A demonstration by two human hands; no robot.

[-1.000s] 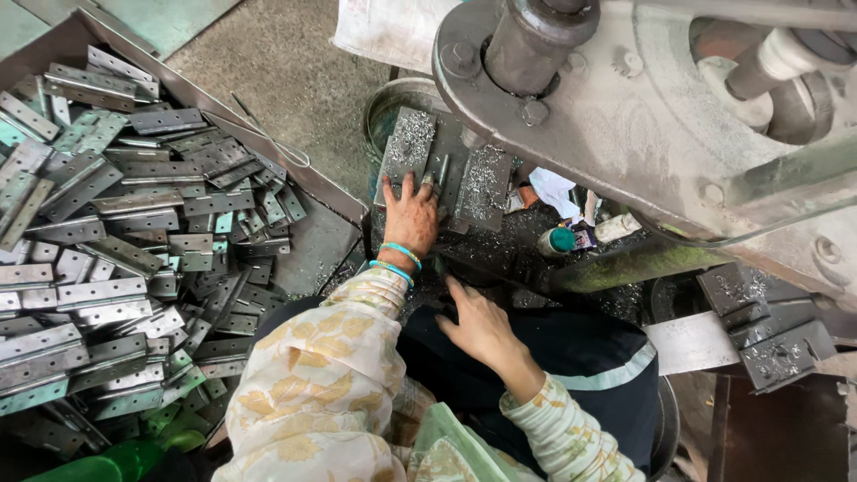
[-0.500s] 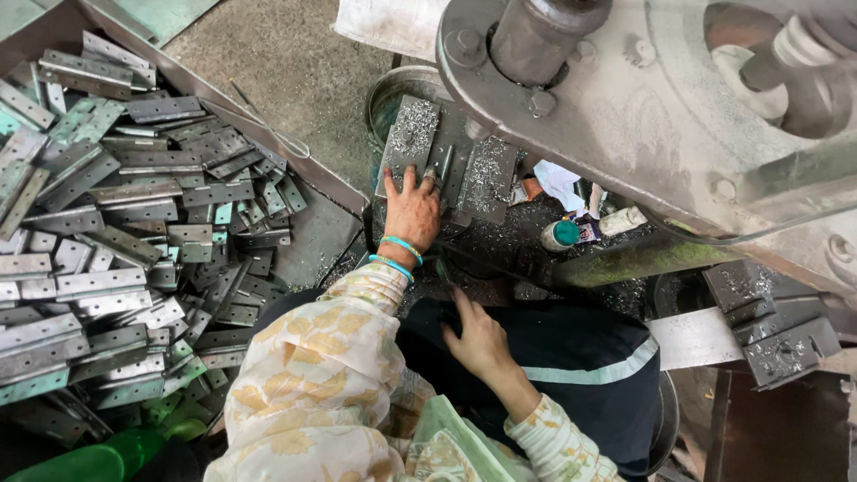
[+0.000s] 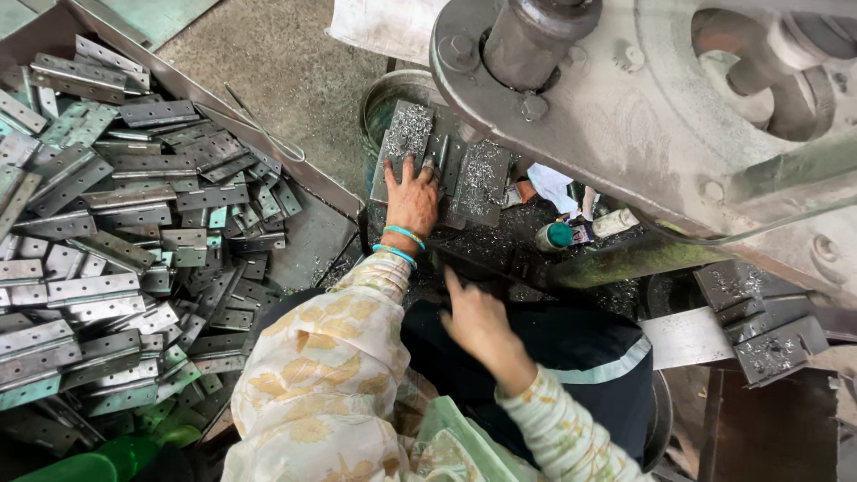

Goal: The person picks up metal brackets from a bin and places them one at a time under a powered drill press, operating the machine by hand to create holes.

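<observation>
My left hand [image 3: 412,201], with teal bangles at the wrist, lies flat with fingers spread on grey metal plates [image 3: 406,138] on the bed of a press. The plates are dusted with metal shavings. The fingertips reach a narrow dark strip [image 3: 439,153] between the plates. My right hand [image 3: 478,321] hovers over my dark lap, slightly blurred, fingers loose and holding nothing. The large grey press flywheel and frame [image 3: 643,116] overhang the bed.
A big pile of grey metal hinge leaves [image 3: 116,259] fills a tray on the left. A small teal-capped bottle [image 3: 553,236] and a white rag [image 3: 552,186] lie right of the plates. Dark metal blocks [image 3: 759,317] sit at the right. Concrete floor [image 3: 277,62] shows beyond.
My left hand stays on the plates. My right hand has shifted slightly over my lap, its fingers drawn closer together.
</observation>
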